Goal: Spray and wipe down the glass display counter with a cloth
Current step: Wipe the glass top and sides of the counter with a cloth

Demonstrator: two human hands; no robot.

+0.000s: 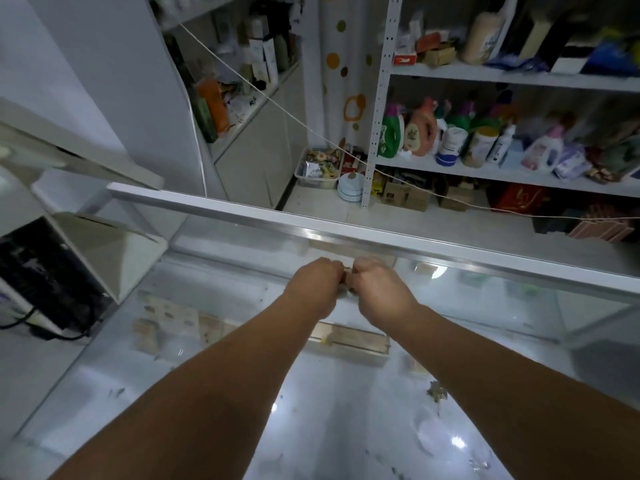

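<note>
Left hand [317, 279] and right hand [377, 284], each grip clamped on 1 small brown thing [346, 277]; the glass bench [332, 420] shows smears [437, 393], so wiping seems mostly ahead.

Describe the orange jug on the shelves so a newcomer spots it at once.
Beyond the glass display counter stands white metal shelving on the right. On its lower shelf, near the left end, is the orange jug. Neighbouring jugs are green with pink caps; it alone is orange with a pale oval label.
</note>
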